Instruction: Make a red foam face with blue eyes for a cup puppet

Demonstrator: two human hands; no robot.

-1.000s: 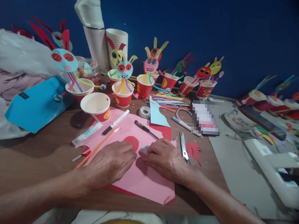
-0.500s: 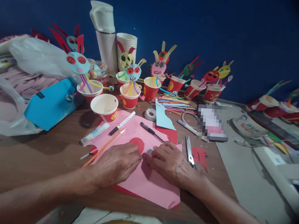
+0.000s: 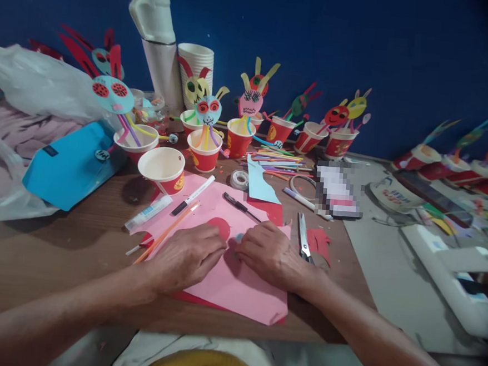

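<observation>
The left hand (image 3: 189, 251) is curling its fingers inward over the pink sheet (image 3: 236, 297), just beside the red disc (image 3: 219, 227). The right hand (image 3: 268, 253) is bending its fingers close to the small blue piece (image 3: 239, 237). Both hands are partly closed and facing each other; their fingertips are hiding any grip, so whether either is pinching something cannot be told.

As a judgement, fine fingertip work at this spot is calling for light, even pressure, with the wrists steadying low and the fingers staying off the red disc's edge, since thin paper is liable to crease or slip. The black pen (image 3: 240, 206) is lying near the right hand and the scissors (image 3: 303, 238) are lying to its right; neither is obstructing the fingers.

On markings: the clear tube (image 3: 148, 212) is showing blue print, too small to read. The empty cup (image 3: 161, 167) is bearing a yellow emblem on red. The white item (image 3: 394, 194) on the right is carrying illegible lettering. No brand is reading clearly.
</observation>
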